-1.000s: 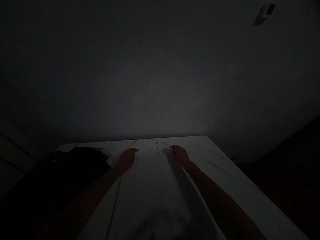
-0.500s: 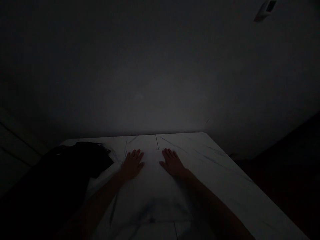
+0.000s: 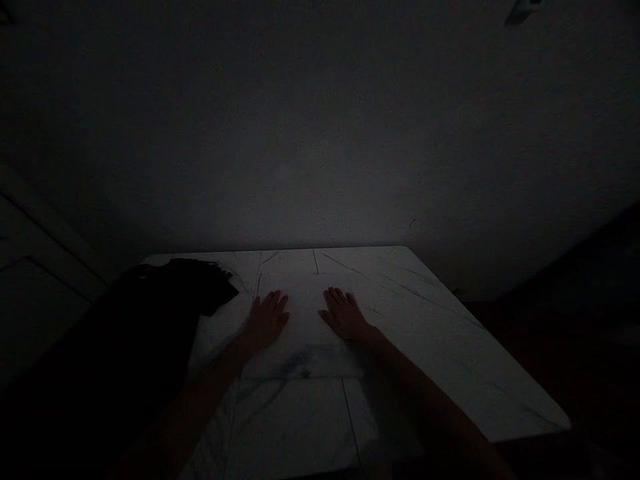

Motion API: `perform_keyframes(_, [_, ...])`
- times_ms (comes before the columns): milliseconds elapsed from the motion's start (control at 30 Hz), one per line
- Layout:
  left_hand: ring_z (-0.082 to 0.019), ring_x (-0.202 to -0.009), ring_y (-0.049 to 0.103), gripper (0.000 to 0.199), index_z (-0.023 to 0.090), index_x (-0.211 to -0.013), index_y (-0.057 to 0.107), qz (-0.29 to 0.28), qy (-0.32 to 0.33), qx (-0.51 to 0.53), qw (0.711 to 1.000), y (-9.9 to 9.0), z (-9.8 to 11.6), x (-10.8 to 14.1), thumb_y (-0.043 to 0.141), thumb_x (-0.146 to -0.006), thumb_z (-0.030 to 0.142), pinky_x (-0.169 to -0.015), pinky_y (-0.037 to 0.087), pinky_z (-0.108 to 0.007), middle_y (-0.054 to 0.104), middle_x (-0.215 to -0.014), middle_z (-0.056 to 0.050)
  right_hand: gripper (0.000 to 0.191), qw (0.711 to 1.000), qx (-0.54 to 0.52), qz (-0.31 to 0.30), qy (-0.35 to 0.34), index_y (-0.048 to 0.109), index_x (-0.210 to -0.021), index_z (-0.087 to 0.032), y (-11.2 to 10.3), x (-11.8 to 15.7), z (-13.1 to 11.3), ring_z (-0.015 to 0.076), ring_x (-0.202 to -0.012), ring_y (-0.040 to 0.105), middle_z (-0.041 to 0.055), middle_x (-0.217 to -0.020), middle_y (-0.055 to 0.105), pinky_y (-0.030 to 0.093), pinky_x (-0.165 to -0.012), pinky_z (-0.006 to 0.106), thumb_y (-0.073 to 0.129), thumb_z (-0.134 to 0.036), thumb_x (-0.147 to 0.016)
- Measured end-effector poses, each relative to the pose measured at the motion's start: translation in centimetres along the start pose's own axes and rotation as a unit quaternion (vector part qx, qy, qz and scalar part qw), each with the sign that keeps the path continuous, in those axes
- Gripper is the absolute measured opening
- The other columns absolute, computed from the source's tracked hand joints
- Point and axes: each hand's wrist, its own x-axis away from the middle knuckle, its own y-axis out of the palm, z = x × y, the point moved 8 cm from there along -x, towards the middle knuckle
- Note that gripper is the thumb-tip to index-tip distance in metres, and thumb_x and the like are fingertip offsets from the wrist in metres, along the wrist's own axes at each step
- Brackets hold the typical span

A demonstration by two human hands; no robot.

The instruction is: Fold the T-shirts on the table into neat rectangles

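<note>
A pale sheet (image 3: 305, 327), cloth or paper too dim to tell, lying flat at the middle of the tabletop (image 3: 430, 320), its near edge straight and crossed by a dark smudge or shadow. Left hand (image 3: 267, 320) on the sheet at about 10 o'clock from the sheet's centre, right hand (image 3: 345, 316) at about 2 o'clock, a narrow stretch of sheet between them. Both hands open and palm-down, fingers fanned, fingertips pointing toward 12 o'clock, nothing gripped or pinched. Good flat contact here likely means weight shared evenly across both palms, fingers relaxed and spread, and no dragging at the sheet's surface, so that no ridge or crease forms under either hand.

Outward from there: a heap of black fabric (image 3: 173, 283) at about 10 o'clock, at the tabletop's far left corner and trailing down past its left edge, just clear of the left hand. Grey veining across the marble-patterned tabletop. Beyond its far edge, a plain wall (image 3: 320, 133) at 12 o'clock, and a small wall fixture (image 3: 523, 10) cut off by the top of the view at about 1 o'clock.
</note>
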Motion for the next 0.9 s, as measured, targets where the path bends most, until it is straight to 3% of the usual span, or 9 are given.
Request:
perform_keyframes(67, [-0.036,-0.148,0.036,0.054,0.020,-0.152,0.045,0.017,0.005,-0.004,1.000,-0.5,1.2,1.2,0.034,-0.103,0.040,-0.118,0.025,-0.063,0.040,-0.160,-0.017,0.072,1.000,-0.005,-0.002,0.006,0.028,-0.160,-0.012,-0.1,1.2,-1.5,0.0376,-0.154,0.016,0.0204,-0.166,0.022,0.013,-0.122,0.060,0.034,-0.055,-0.102])
perform_keyframes(200, [-0.033,-0.150,0.033,0.055,0.025,-0.155,0.040,0.027,0.070,-0.005,0.997,-0.3,4.1,4.7,0.038,-0.102,0.041,-0.121,0.021,-0.059,0.038,-0.162,-0.013,0.076,0.996,-0.017,-0.004,-0.082,0.024,-0.161,-0.016,1.3,5.0,-5.9,0.0348,-0.155,0.012,0.0157,-0.167,0.019,0.010,-0.124,0.057,0.036,-0.060,-0.101])
perform_keyframes(267, [-0.033,-0.149,0.035,0.055,0.026,-0.154,0.042,0.020,0.055,-0.008,0.998,-0.1,3.5,6.4,0.039,-0.102,0.041,-0.120,0.025,-0.058,0.039,-0.161,-0.011,0.076,0.997,-0.016,-0.006,-0.082,0.026,-0.161,-0.018,2.1,7.2,-5.9,0.0350,-0.155,0.015,0.0149,-0.166,0.022,0.011,-0.124,0.057,0.038,-0.062,-0.100])
perform_keyframes(400, [-0.037,-0.146,0.038,0.053,0.024,-0.152,0.047,0.024,-0.050,-0.042,0.998,-1.0,0.6,8.4,0.037,-0.101,0.039,-0.115,0.028,-0.066,0.042,-0.159,-0.013,0.079,1.000,0.000,-0.006,-0.021,0.026,-0.161,-0.013,2.3,10.2,-3.5,0.0373,-0.154,0.016,0.0186,-0.165,0.020,0.014,-0.123,0.061,0.037,-0.063,-0.100])
perform_keyframes(467, [-0.037,-0.148,0.035,0.053,0.024,-0.152,0.046,0.026,-0.058,-0.054,0.997,-1.5,1.0,8.9,0.037,-0.101,0.036,-0.116,0.025,-0.068,0.039,-0.161,-0.013,0.082,1.000,0.003,-0.003,-0.022,0.024,-0.161,-0.012,2.1,10.9,-3.6,0.0383,-0.154,0.014,0.0187,-0.166,0.019,0.015,-0.122,0.064,0.034,-0.066,-0.100])
perform_keyframes(600, [-0.035,-0.149,0.034,0.055,0.027,-0.154,0.042,-0.005,-0.014,-0.045,0.999,-1.1,3.0,10.3,0.038,-0.101,0.039,-0.117,0.027,-0.063,0.037,-0.163,-0.009,0.084,0.999,0.002,-0.001,-0.053,0.024,-0.161,-0.015,2.8,12.5,-4.6,0.0358,-0.154,0.016,0.0150,-0.166,0.020,0.016,-0.123,0.062,0.032,-0.070,-0.098])
perform_keyframes(667, [-0.034,-0.149,0.034,0.055,0.026,-0.155,0.040,-0.012,-0.039,-0.051,0.998,-0.9,2.1,11.8,0.035,-0.102,0.039,-0.117,0.028,-0.062,0.036,-0.163,-0.010,0.083,0.999,0.012,-0.002,-0.032,0.026,-0.160,-0.015,3.4,13.9,-3.2,0.0342,-0.154,0.018,0.0147,-0.166,0.021,0.016,-0.123,0.061,0.031,-0.070,-0.099])
perform_keyframes(800, [-0.036,-0.149,0.034,0.054,0.022,-0.153,0.045,-0.004,-0.127,-0.081,0.989,-1.3,-2.2,14.0,0.033,-0.102,0.036,-0.116,0.024,-0.067,0.038,-0.161,-0.012,0.082,0.997,0.036,0.004,0.063,0.030,-0.159,-0.014,3.8,16.1,3.0,0.0349,-0.153,0.021,0.0155,-0.165,0.025,0.021,-0.122,0.062,0.030,-0.069,-0.099])
perform_keyframes(900, [-0.037,-0.149,0.034,0.053,0.022,-0.151,0.048,0.026,-0.111,-0.084,0.990,-2.2,-3.1,11.3,0.036,-0.101,0.038,-0.117,0.025,-0.066,0.040,-0.160,-0.012,0.074,0.994,0.044,0.032,0.098,0.032,-0.159,-0.015,2.8,13.6,5.7,0.0348,-0.153,0.021,0.0157,-0.165,0.027,0.022,-0.121,0.061,0.030,-0.062,-0.101])
